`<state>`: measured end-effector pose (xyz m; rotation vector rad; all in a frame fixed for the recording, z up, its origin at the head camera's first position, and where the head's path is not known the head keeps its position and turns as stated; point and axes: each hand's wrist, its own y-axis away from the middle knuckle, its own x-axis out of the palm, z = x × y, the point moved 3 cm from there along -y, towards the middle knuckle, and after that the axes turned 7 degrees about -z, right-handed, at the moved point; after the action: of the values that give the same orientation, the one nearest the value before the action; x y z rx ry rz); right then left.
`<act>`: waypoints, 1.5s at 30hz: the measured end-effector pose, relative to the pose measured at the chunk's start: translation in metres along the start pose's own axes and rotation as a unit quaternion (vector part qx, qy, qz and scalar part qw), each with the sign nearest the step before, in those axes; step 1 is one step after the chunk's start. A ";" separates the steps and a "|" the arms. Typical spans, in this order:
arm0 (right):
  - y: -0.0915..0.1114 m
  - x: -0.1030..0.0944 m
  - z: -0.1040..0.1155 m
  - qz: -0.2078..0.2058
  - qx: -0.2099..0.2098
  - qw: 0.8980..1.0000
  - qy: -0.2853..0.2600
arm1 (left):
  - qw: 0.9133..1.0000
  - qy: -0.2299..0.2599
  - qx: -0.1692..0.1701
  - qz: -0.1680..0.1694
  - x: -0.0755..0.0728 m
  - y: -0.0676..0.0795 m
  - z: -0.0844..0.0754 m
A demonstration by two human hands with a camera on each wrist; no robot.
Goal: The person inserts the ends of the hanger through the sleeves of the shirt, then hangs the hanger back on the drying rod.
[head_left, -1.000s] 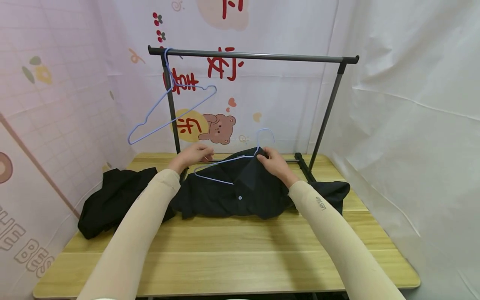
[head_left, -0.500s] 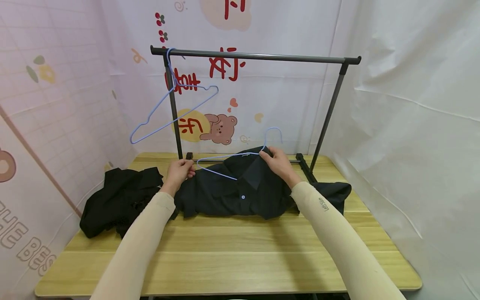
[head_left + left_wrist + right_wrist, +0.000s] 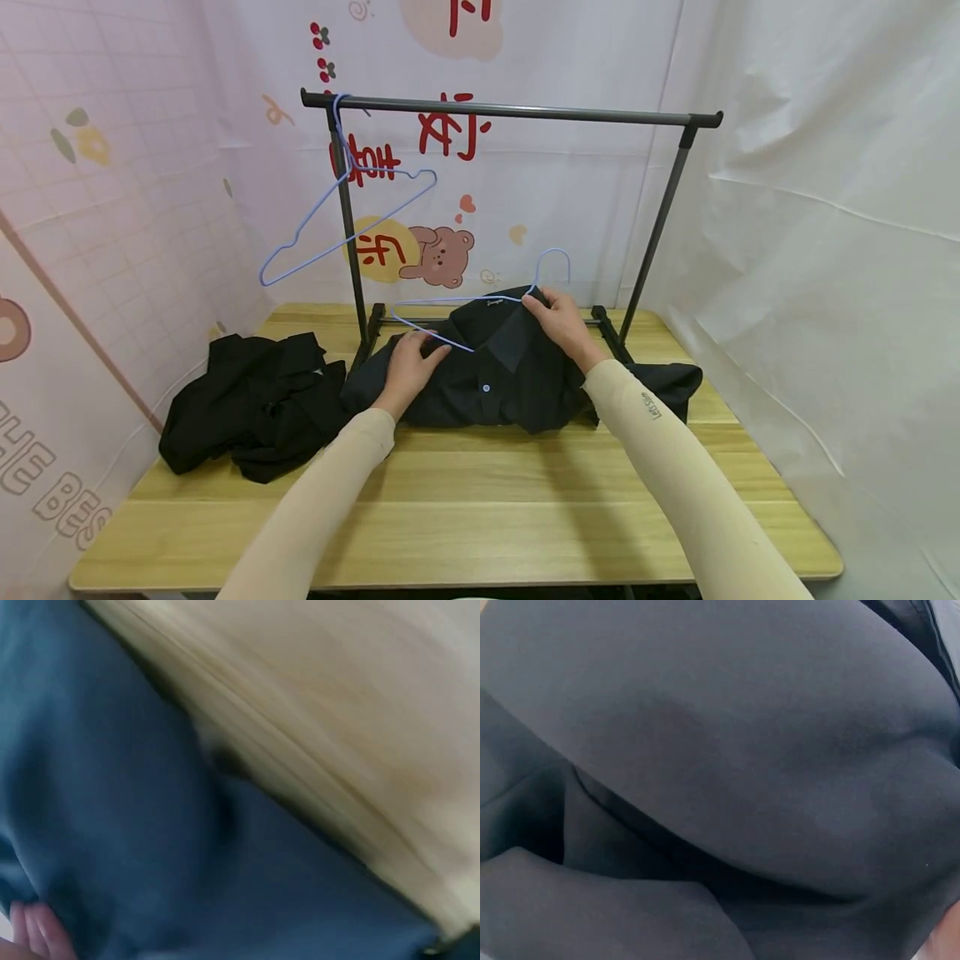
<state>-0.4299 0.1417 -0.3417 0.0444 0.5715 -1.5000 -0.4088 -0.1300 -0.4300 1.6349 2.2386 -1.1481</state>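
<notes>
A dark button shirt [image 3: 517,379] lies bunched on the table, its collar raised. The right half of a blue wire hanger [image 3: 457,298] is hidden inside it, while the left half and the hook show outside. At the collar, my right hand [image 3: 562,325] pinches the cloth together with the hanger's neck. My left hand [image 3: 408,375] grips the shirt's left front edge between thumb and fingers, just below the hanger's free left end. Dark cloth [image 3: 135,825] fills much of the left wrist view, with fingertips at the lower left. The right wrist view shows mostly shirt folds [image 3: 742,750].
Behind the shirt stands a dark metal rack [image 3: 517,110], with another blue hanger [image 3: 300,225] on its bar at the left. A heap of black clothing [image 3: 255,400] lies on the wooden table [image 3: 495,517] at the left. Printed curtains surround the table.
My left hand has moved down from beside the hanger, then right onto the shirt's edge. My right hand has shifted slightly right and up with the collar and hanger.
</notes>
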 end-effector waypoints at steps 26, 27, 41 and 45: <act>-0.008 -0.016 -0.006 0.063 0.011 0.997 0.041 | 0.991 -0.034 -0.009 -0.126 -0.028 -0.022 0.001; -0.009 -0.016 -0.006 0.065 0.009 0.997 0.047 | 0.992 -0.026 0.005 -0.120 -0.032 -0.023 0.002; -0.009 -0.016 -0.010 0.028 -0.069 0.990 0.123 | 0.996 -0.019 0.034 -0.079 -0.057 -0.035 0.004; -0.008 -0.017 -0.009 0.011 -0.090 0.985 0.144 | 0.995 -0.037 0.078 -0.053 -0.063 -0.041 -0.001</act>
<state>-0.4398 0.1597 -0.3403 0.1291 0.9344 -1.4244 -0.4183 -0.1819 -0.3763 1.5141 2.2644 -1.4179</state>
